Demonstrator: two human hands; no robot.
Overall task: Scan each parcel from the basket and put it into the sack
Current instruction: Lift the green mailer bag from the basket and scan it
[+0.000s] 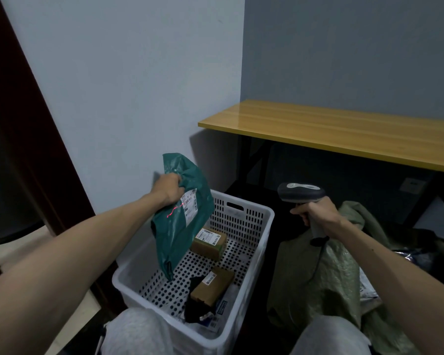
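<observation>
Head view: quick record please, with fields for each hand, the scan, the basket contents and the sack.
left hand: grips green mailer above basket
right hand: grips scanner, aimed at mailer
scan: red line across mailer, reaching its label
basket contents: far brown box, near brown box, black item, flat parcels
sack: green, right of basket

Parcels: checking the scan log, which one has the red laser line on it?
The green mailer the left hand holds above the basket; far brown box and near brown box lie inside, unlit.
</observation>
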